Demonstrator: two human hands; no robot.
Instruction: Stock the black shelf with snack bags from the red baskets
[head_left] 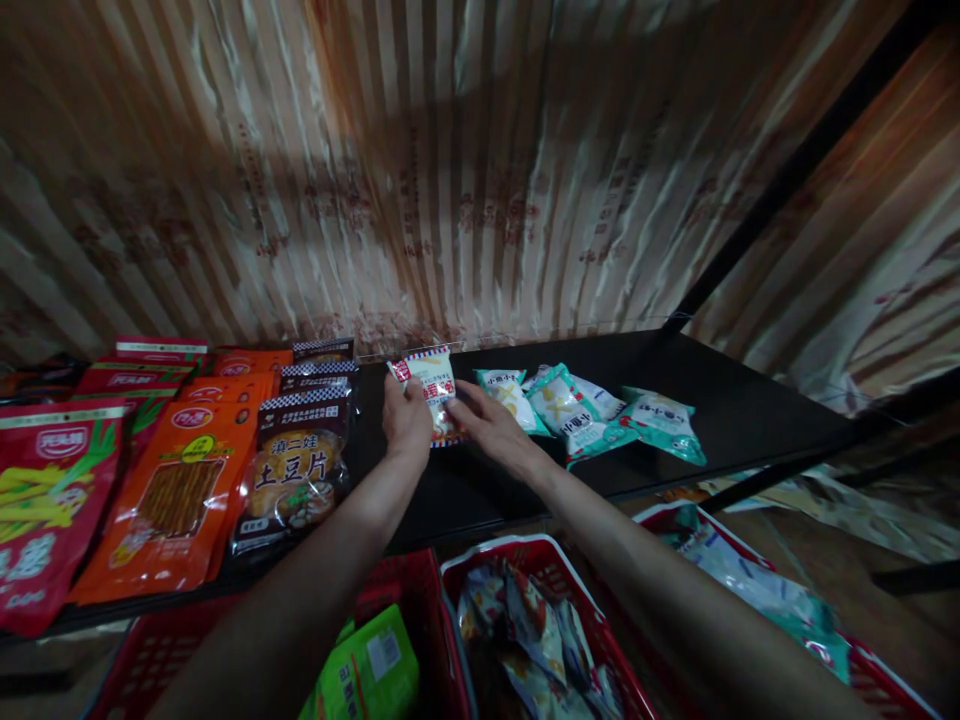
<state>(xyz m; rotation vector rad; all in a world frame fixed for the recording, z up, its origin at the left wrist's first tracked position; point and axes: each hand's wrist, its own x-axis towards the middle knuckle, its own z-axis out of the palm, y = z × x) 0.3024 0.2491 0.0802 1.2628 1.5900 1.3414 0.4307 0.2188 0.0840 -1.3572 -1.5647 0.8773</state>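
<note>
Nearest, a red basket [574, 580] of snack bags [536, 620]. Beyond, over the black shelf [465, 490]: left hand [407, 415] pinching white packet [433, 385], right hand [491, 425] at its right edge, grip unclear. Packet between dark bags [296, 460] and teal bags [574, 410]. Striped sheeting [450, 180] behind.

Left forearm [322, 560], between 7 and 8 o'clock: bare as far as it shows, broad at the lower edge, tapering smoothly to a slim wrist. Right forearm [637, 550], between 4 and 5 o'clock: bare likewise, long, same taper. Both dim toward the lower edge, outlines soft there. Left hand [409, 415], near centre: bare, thumb distinct. Right hand [495, 425], just 3 o'clock of it: bare, slender-fingered. Nails too small to make out.
</note>
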